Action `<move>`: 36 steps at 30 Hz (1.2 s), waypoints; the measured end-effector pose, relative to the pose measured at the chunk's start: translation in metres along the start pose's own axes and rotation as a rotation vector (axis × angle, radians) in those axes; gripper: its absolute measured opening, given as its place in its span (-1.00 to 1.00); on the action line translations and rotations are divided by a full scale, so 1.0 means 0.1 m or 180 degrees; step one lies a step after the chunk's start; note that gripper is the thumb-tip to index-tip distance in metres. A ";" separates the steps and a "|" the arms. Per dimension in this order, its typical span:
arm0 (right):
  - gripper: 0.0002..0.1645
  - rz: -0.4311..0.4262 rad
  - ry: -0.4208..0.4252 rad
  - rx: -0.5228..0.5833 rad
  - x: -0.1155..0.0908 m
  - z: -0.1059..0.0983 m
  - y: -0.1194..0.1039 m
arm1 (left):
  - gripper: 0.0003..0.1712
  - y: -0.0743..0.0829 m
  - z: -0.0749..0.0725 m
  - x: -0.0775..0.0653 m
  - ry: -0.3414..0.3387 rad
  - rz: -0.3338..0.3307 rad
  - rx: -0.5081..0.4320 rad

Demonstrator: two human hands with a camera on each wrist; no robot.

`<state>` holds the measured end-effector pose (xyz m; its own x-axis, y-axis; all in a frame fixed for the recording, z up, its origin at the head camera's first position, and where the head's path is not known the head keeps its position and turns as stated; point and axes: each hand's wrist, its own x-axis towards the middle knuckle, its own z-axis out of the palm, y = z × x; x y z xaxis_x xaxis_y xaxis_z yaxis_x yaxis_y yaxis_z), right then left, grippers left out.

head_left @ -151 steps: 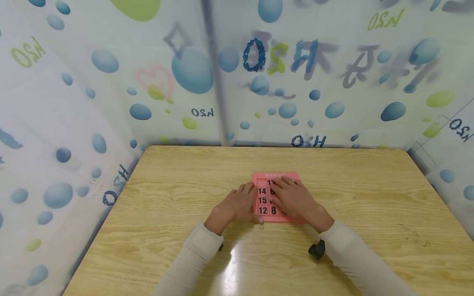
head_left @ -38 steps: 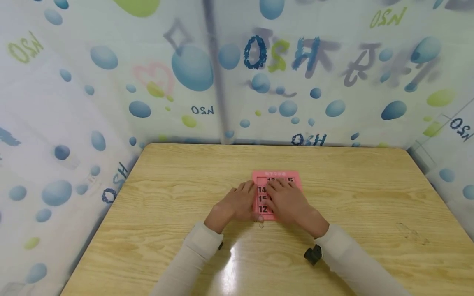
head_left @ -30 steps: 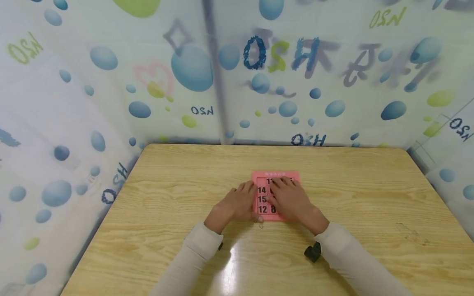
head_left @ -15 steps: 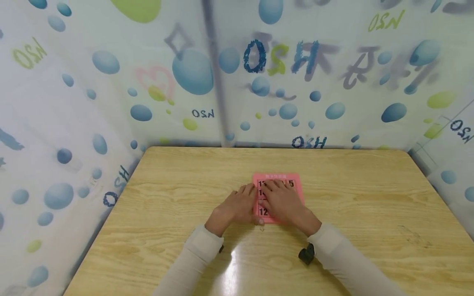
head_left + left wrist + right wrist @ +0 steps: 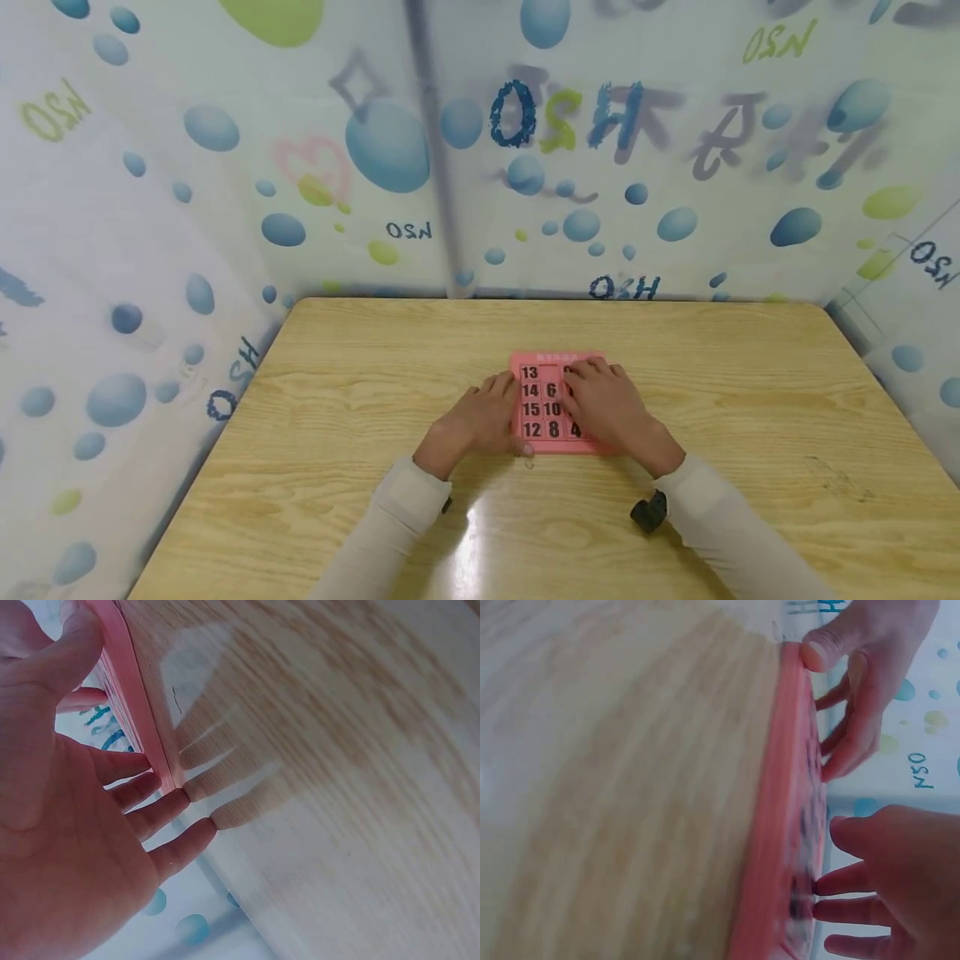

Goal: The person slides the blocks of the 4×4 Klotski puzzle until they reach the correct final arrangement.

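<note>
The puzzle (image 5: 558, 447) lies on the table (image 5: 337, 375), its left side touched by the left hand (image 5: 487, 415), fingers extended. Tiles (image 5: 531, 409) are touched by the right hand (image 5: 606, 407) — fingers relaxed, nothing gripped. Work seems midway: numbers stand unordered, a gap beside 13. Some right-side tiles are hidden — covered by fingers.
</note>
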<state>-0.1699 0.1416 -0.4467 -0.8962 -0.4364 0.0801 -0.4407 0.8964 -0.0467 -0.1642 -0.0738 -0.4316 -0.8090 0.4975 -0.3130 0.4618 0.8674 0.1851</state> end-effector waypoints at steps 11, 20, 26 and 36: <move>-0.45 -0.0096 0.0049 0.0174 0.06 0.06 -0.13 | 0.29 -0.01 -0.01 -0.02 0.0020 0.0036 -0.0040; -0.39 -0.0166 -0.0030 0.0217 0.05 0.07 -0.14 | 0.29 0.00 0.00 -0.02 0.0014 0.0020 -0.0003; -0.50 0.0021 0.0070 0.0108 -0.03 0.02 0.02 | 0.29 0.00 0.00 -0.02 0.0051 0.0043 -0.0024; -0.59 0.0207 0.0122 0.0056 -0.11 0.00 0.14 | 0.30 0.00 0.01 -0.01 0.0002 -0.0015 -0.0065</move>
<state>-0.1665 0.1587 -0.4481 -0.9205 -0.3737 0.1144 -0.3827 0.9212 -0.0706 -0.1633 -0.0743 -0.4322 -0.8114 0.4933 -0.3133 0.4504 0.8695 0.2026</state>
